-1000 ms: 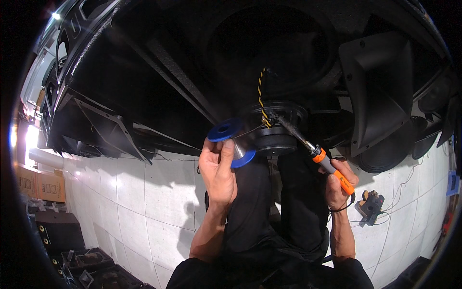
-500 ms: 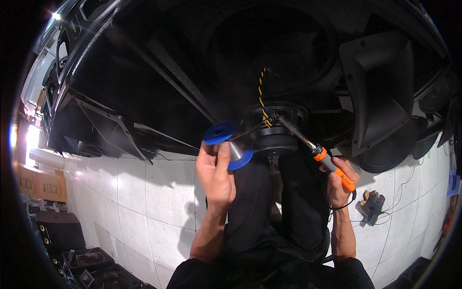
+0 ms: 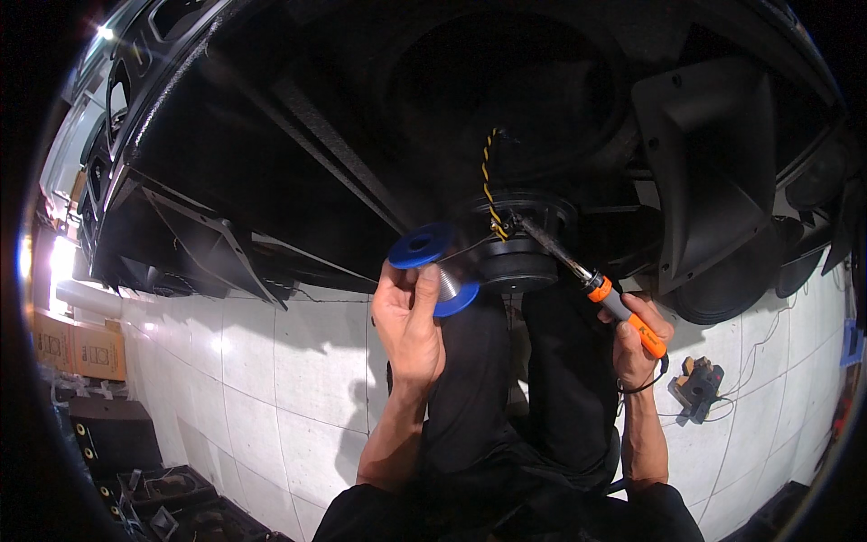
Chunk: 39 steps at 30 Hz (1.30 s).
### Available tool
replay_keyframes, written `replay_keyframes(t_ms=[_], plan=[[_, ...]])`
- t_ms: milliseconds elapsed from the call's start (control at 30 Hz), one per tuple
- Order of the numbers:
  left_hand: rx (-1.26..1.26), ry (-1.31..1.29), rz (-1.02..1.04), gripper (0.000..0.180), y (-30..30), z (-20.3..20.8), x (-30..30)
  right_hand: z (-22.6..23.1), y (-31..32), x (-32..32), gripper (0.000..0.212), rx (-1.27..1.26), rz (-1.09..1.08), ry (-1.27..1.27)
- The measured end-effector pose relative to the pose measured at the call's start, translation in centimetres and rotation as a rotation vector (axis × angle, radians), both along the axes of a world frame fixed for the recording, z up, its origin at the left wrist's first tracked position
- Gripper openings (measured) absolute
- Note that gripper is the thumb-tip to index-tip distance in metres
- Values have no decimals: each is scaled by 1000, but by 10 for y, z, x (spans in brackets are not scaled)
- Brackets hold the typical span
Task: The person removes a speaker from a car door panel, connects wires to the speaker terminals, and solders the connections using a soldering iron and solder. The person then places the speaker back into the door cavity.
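Observation:
My left hand [image 3: 408, 330] is closed around a blue spool of solder [image 3: 449, 282], its thin strand reaching right toward a terminal on a black speaker driver [image 3: 515, 269]. In my right hand [image 3: 639, 339] is an orange and grey soldering iron [image 3: 625, 316], gripped by its handle. The iron's tip end lies at the driver's terminals, close to the solder strand; exact contact is too dark to make out. A twisted yellow and black wire [image 3: 489, 181] runs from the dark cabinet [image 3: 298, 172] down to those terminals. The driver sits above my legs.
Right of my right hand, a dark block-like stand [image 3: 696, 390] with a cord lies on the white tiled floor [image 3: 271, 361]. A black horn [image 3: 713, 172] hangs at the upper right. Cardboard boxes [image 3: 81, 348] and black speaker parts [image 3: 163, 488] are at the left.
My left hand and the solder spool have shifted slightly right, toward the terminals. The soldering iron stays almost where it was.

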<state>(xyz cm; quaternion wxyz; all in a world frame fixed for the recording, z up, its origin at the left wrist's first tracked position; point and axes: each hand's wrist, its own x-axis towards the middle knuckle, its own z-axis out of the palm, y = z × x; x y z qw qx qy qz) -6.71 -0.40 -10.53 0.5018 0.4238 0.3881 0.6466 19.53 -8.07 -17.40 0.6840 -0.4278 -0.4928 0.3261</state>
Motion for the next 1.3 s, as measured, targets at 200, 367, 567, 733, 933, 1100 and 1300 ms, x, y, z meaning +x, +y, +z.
replay_keyframes(t_ms=[200, 367, 567, 733, 933, 1100, 1300], plan=[[-8, -4, 6, 37, 1, 0, 3, 1, -1, 1, 38, -9, 5, 10], [15, 10, -12, 37, 1, 0, 2, 0, -1, 1, 38, -5, 5, 3], [-4, 7, 24, 33, -1, -1, 0, 0, 0, 1, 37, 8, 9, 9], [-23, -58, 35, 33, -5, -3, -9, -1, -1, 2, 37, -1, 5, 7], [-5, -22, 54, 36, -10, 0, -15, -2, 1, 2, 36, 5, 11, 5], [10, 4, 63, 37, -13, 3, -15, -2, 1, 2, 36, 20, 12, 13], [18, 31, 70, 38, -13, 2, -15, -2, 1, 1, 37, 13, 5, 1]])
